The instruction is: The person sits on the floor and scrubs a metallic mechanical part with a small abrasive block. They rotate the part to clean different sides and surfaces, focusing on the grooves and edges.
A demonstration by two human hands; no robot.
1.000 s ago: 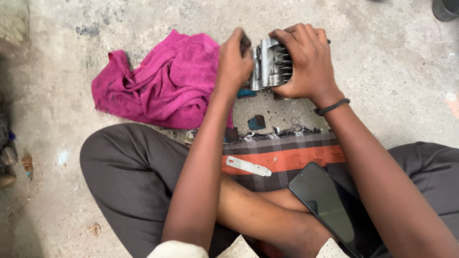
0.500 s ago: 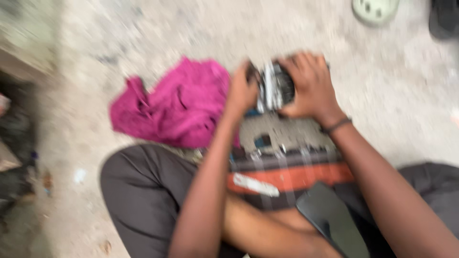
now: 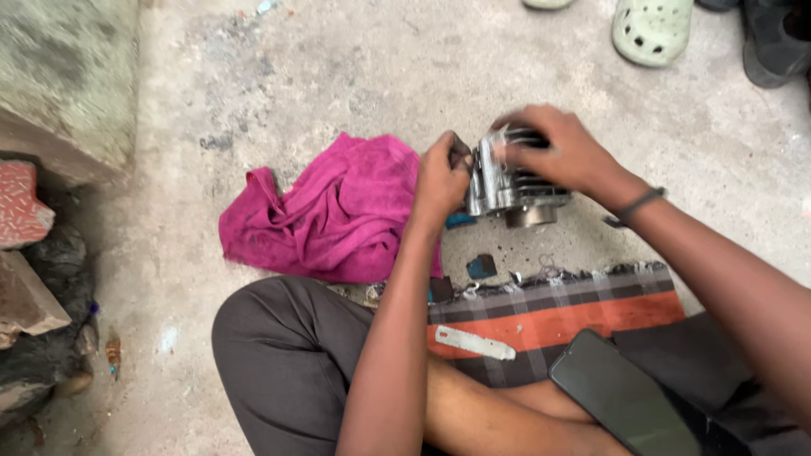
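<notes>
head view, contents listed by size. concrete floor [image 3: 338, 76]: grey, stained, fills most of the frame. person's crossed legs in dark grey trousers [image 3: 287, 355]: along the lower edge. magenta cloth [image 3: 338, 211]: crumpled on the floor, just left of the hands. checked mat [image 3: 574, 308]: dark plaid with an orange band and a frayed top edge, lying in front of the legs. black phone [image 3: 621, 397]: screen up, resting on the right thigh. pale green clog [image 3: 652, 29]: on the floor at the top, well apart from the hands. finned metal cylinder [image 3: 507, 181]: grey engine part, held off the floor between both hands, above the mat's far edge and beside the cloth. right hand [image 3: 562, 152]: fingers curled over the top and far side of the cylinder, closed on it. left hand [image 3: 441, 181]: clenched against the cylinder's left end; what the fingers pinch there cannot be told. white strip [image 3: 475, 343]: flat on the mat's orange band. small dark blue piece [image 3: 481, 267]: on the floor just above the mat.
</notes>
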